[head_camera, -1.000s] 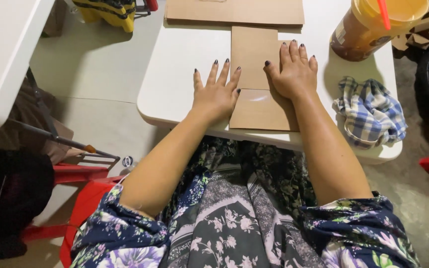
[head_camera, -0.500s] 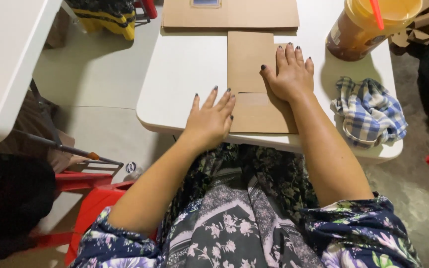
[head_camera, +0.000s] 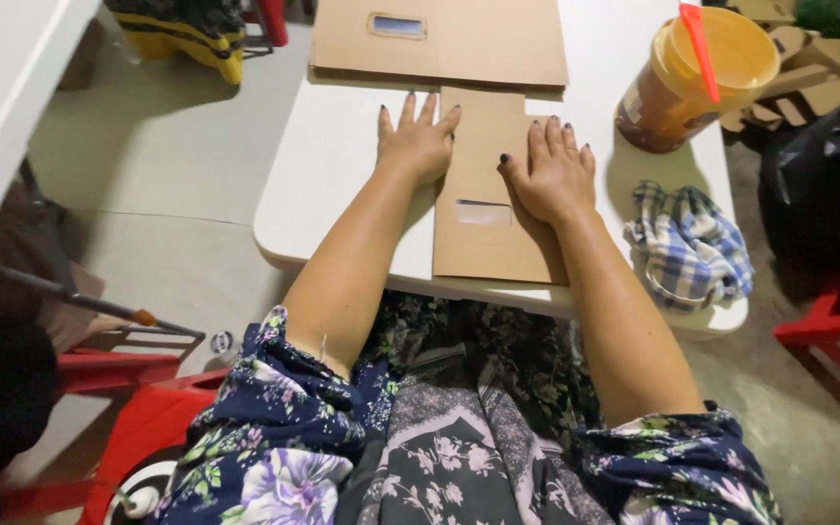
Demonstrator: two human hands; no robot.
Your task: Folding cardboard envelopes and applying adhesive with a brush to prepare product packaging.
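Surface: white rounded table [head_camera: 342, 185] over a grey floor.
Thing: flat brown folded cardboard sleeve [head_camera: 483, 248] with a small window cutout, lying flat beneath both sets of fingertips.
Left hand [head_camera: 416, 141]: fingers spread, flat at the sleeve's left edge.
Right hand [head_camera: 551, 175]: fingers together, pressing on it.
Beyond the fingertips: larger brown cardboard sheet [head_camera: 459, 39].
Right of the fingers: amber plastic cup [head_camera: 692, 83]; blue checked cloth [head_camera: 687, 248].

A white table [head_camera: 332, 175] fills the middle. At 1 o'clock stands an orange plastic cup [head_camera: 697, 83] with a red straw [head_camera: 700, 37]. A crumpled blue-and-white checked cloth [head_camera: 690, 248] lies at 3 o'clock, near the table's edge. A red stool [head_camera: 138, 389] sits at 8 o'clock on the floor.
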